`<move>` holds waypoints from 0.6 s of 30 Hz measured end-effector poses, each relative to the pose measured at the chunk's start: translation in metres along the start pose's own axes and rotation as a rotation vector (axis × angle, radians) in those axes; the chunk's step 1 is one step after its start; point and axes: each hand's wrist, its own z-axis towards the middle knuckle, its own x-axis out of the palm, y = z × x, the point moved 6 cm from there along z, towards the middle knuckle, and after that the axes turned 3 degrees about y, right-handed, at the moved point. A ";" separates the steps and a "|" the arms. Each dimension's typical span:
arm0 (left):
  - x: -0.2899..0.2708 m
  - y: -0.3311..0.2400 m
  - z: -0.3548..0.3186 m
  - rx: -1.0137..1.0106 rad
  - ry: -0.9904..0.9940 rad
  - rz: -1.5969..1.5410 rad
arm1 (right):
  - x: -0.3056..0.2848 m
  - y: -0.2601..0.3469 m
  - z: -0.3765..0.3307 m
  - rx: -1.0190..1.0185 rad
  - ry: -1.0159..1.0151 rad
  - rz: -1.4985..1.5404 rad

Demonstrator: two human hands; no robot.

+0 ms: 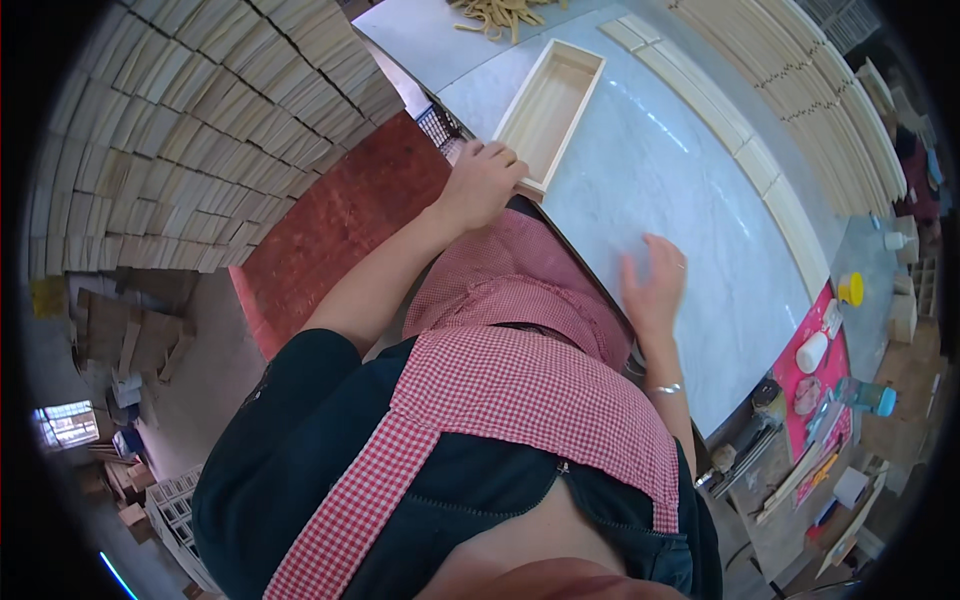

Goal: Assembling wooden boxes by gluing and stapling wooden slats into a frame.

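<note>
Marble-patterned counter (660, 170) is carrying a shallow open wooden box (552, 110) near its left edge, with pale wooden slats (770, 170) lining the far side and glue bottles (812, 350) lying on a pink mat to the right. Stacked wooden pieces (200, 130) are rising at the left. Left hand (482, 183) is curling over the box's near corner, gripping it. Right hand (655, 283) is resting open, fingers spread, flat on the counter, apart from the box.

One open wooden box (552, 105) on the worktop (660, 190). Two hands: left hand (483, 183), right hand (655, 283). One white bottle (811, 352), one yellow cap (851, 289), one bracelet (665, 388). Stacked wooden slats (190, 130) (too many to count).
</note>
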 end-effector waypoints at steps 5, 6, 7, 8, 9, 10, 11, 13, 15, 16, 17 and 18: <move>-0.025 -0.010 -0.010 -0.157 0.170 -0.216 | 0.067 0.029 0.012 -0.203 0.132 -0.152; -0.047 -0.018 -0.010 -0.159 0.031 -0.117 | 0.069 0.027 0.010 -0.156 0.164 -0.145; -0.059 -0.008 -0.007 -0.196 0.148 0.002 | 0.076 0.027 0.017 -0.160 0.184 -0.180; -0.088 -0.009 -0.013 -0.072 -0.114 0.021 | 0.072 0.037 0.018 -0.179 0.241 -0.168; -0.129 -0.005 -0.014 -0.069 -0.187 0.099 | 0.076 0.046 0.023 -0.208 0.305 -0.213; -0.171 -0.013 -0.017 -0.062 -0.243 0.163 | 0.085 0.049 0.024 -0.218 0.379 -0.265; -0.201 -0.012 -0.021 -0.086 -0.266 0.206 | 0.094 0.049 0.023 -0.268 0.360 -0.254; -0.281 -0.007 -0.035 -0.125 -0.542 0.429 | 0.115 0.045 0.026 -0.301 0.323 -0.362; -0.353 -0.003 -0.050 -0.099 -0.724 0.684 | 0.111 0.051 0.027 -0.287 0.305 -0.361; -0.385 0.007 -0.058 -0.142 -0.812 0.839 | 0.109 0.058 0.028 -0.314 0.298 -0.347; -0.420 0.012 -0.068 -0.187 -0.891 0.971 | 0.108 0.061 0.030 -0.280 0.327 -0.363; -0.456 0.014 -0.074 -0.226 -0.973 1.096 | 0.108 0.060 0.032 -0.237 0.355 -0.384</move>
